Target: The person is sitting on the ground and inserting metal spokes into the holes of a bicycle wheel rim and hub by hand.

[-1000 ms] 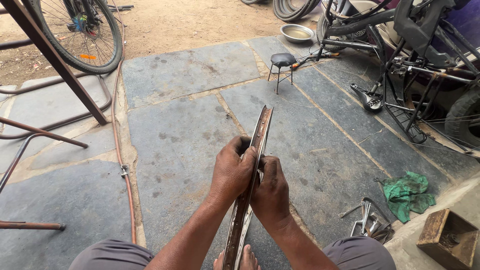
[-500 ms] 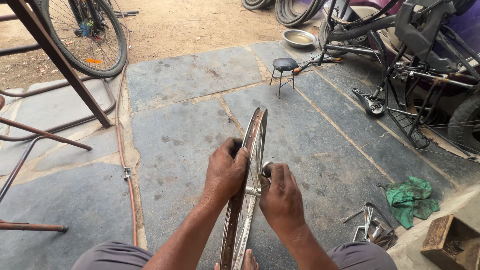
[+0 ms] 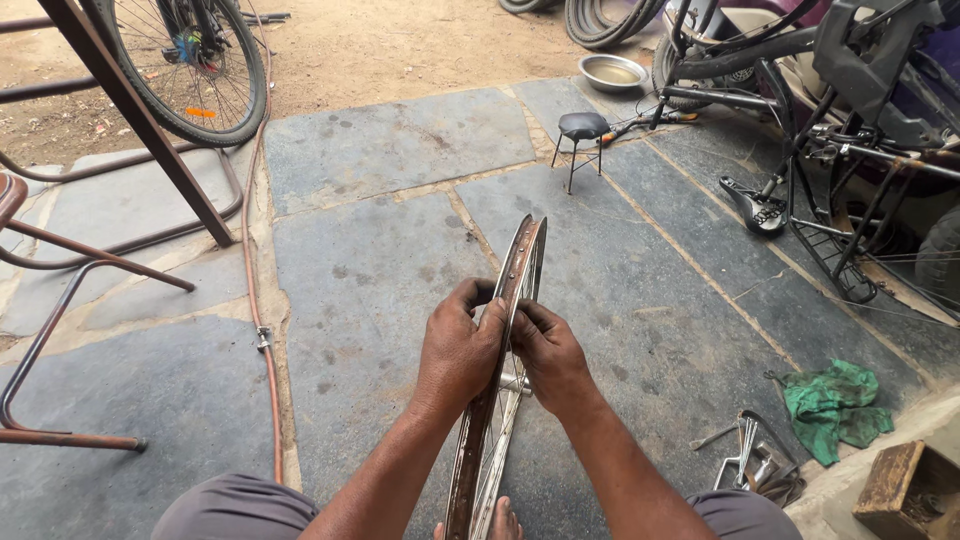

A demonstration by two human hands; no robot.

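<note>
Rusty wheel rim (image 3: 520, 262), upright, both hands (image 3: 505, 350) gripping

Daylight, shaded foreground, sharp frame.
Sunlit dirt ground (image 3: 400, 40) up top is brightest; stone slabs (image 3: 380, 260) evenly lit, soft shadows, no glare, slight wide-angle bend at edges.

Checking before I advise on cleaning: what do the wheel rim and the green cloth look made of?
Wheel rim: likely steel, brown rust inside, with thin shiny spokes. Both hands, left hand and right hand, grip it. Green cloth: soft woven fabric, crumpled and folded, probably cotton.
</note>
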